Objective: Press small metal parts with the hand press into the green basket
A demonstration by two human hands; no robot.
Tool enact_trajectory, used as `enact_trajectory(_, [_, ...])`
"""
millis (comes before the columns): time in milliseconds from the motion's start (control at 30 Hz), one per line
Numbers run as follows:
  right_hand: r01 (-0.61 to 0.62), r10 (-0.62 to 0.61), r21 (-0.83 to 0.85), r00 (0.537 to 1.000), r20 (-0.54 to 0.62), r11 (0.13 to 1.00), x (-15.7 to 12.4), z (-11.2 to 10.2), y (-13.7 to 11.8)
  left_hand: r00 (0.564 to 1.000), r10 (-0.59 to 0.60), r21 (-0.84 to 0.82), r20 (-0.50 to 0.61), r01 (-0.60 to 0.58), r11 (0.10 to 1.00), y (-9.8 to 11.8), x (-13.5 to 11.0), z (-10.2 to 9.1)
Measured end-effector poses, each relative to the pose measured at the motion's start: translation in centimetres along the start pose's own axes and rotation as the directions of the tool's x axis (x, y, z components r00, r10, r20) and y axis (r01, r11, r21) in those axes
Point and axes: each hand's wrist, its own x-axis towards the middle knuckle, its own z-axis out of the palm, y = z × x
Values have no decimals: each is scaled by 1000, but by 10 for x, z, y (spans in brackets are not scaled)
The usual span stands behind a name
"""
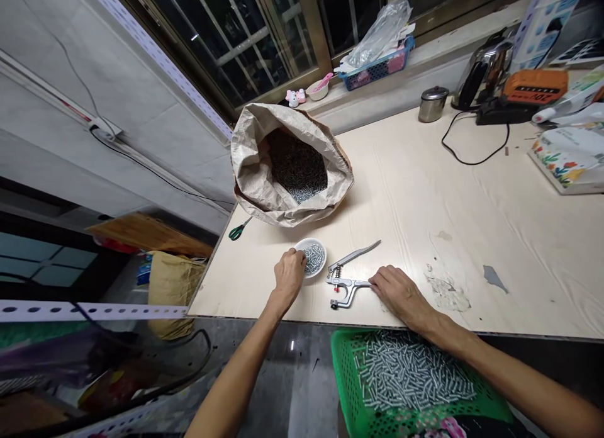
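Note:
My left hand (289, 275) reaches into a small white bowl (311, 257) of tiny metal parts, fingers curled and pinched at its rim; what they hold is too small to see. My right hand (396, 289) rests on the table with its fingertips on the lower handle of silver hand press pliers (346, 275), whose upper handle points up and right. Both lie near the front edge of the pale wooden table (425, 192).
A large open paper sack (287, 164) of small metal parts stands behind the bowl. Green-handled scissors (240, 229) lie at the table's left edge. A green basket (406, 381) with several silver pieces sits below the front edge. A kettle (484, 70), tin (433, 103), cord and boxes occupy the far right.

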Motion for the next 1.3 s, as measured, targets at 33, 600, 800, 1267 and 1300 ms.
enact_trajectory(33, [-1,1,-1,1000,2,1000,0,1,0,1000,10,-11,-2,-10,1000,-1,1,-1])
enact_trajectory(600, [-2,9,-27,965,264,1000,21,-13,-5,964,-66,-894,258,264,363,23,-65,10])
enact_trajectory(800, [-277,239,53,899,366,959,24,-14,-7,954,-51,-945,295,299,135,27,-64,17])
enact_trajectory(1267, [-205,197,96,977,81,974,-8,-10,-3,964,-42,-935,261,264,236,50,-71,30])
enact_trajectory(1300, [-205,199,93,977,75,974,-8,-10,-3,964,-45,-934,263,266,239,50,-73,31])
